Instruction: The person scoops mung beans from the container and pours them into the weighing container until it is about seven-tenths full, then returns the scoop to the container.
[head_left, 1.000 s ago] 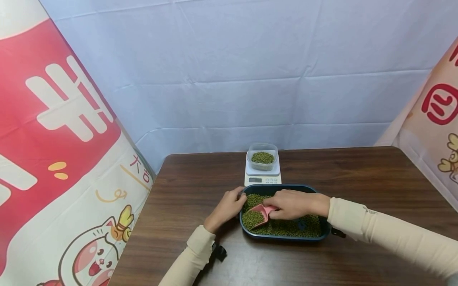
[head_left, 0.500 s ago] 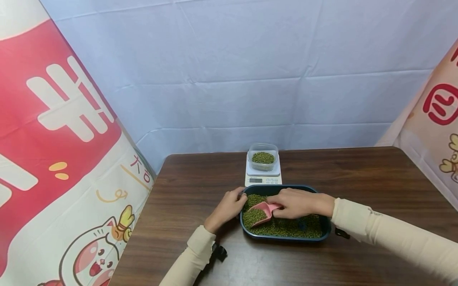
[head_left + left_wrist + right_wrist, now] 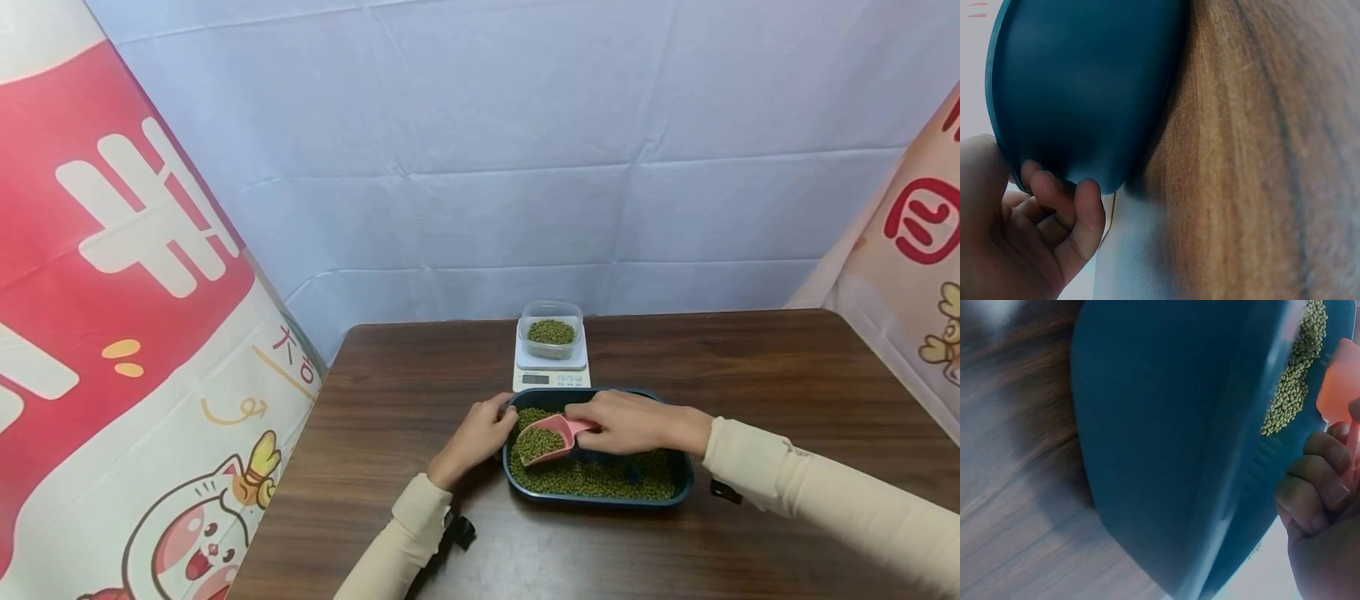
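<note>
In the head view my right hand (image 3: 630, 422) grips the handle of a pink scoop (image 3: 558, 427), which carries a heap of green mung beans (image 3: 542, 444). The scoop is over the left part of a dark blue tub (image 3: 600, 500) with more beans spread over its bottom. My left hand (image 3: 474, 433) holds the tub's left end; the left wrist view has the thumb at the rim and curled fingers (image 3: 1089, 200) against the outer wall (image 3: 1085, 81). In the right wrist view the right-hand fingers (image 3: 1313, 481) curl round the scoop's handle, and part of the scoop is cut off.
Behind the tub a white kitchen scale (image 3: 551, 377) bears a clear plastic container (image 3: 531, 343) with mung beans in it. All stand on a brown wooden table (image 3: 420, 367). A pale cloth (image 3: 480, 208) hangs behind the table, and printed banners hang at both sides.
The right hand has drawn the scoop slightly right and back from the beans near the tub's left end, and its load now shows as a heap. The left hand has stayed put.
</note>
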Motion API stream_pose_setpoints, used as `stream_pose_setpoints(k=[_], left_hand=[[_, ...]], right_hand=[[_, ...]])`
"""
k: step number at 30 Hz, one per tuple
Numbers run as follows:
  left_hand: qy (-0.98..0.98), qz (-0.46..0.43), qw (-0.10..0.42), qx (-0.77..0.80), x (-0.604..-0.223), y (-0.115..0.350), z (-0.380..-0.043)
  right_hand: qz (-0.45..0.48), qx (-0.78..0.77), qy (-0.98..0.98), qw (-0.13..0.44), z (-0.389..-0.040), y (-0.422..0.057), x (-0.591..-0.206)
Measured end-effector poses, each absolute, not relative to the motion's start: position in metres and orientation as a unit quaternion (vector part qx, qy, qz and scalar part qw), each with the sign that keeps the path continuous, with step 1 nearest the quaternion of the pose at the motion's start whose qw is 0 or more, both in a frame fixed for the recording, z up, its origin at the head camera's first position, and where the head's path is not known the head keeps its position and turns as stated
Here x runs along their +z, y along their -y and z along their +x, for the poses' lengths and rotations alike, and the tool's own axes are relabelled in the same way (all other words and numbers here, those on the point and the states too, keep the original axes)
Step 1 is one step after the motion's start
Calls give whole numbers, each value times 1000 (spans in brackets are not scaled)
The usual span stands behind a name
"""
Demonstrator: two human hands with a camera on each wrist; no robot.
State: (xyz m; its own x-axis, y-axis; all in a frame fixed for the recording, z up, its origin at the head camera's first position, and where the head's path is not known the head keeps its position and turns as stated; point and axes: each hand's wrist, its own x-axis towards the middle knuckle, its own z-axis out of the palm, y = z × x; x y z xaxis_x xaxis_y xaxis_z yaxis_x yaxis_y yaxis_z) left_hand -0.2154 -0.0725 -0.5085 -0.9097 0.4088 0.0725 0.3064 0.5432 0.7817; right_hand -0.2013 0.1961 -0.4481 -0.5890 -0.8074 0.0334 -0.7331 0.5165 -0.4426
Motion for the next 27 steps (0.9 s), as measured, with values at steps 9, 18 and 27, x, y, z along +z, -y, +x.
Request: stream_pose_setpoints(k=[9, 18, 27], left_hand=[[-875, 207, 60, 433, -508, 72, -214], [-875, 206, 59, 435, -507, 72, -214], [-875, 202, 65, 435, -507, 73, -214]], right_hand=[[-433, -213, -874, 66, -201, -203, -446], [-445, -222, -867, 19, -205, -210, -446], [-429, -208, -879, 0, -207, -214, -440]])
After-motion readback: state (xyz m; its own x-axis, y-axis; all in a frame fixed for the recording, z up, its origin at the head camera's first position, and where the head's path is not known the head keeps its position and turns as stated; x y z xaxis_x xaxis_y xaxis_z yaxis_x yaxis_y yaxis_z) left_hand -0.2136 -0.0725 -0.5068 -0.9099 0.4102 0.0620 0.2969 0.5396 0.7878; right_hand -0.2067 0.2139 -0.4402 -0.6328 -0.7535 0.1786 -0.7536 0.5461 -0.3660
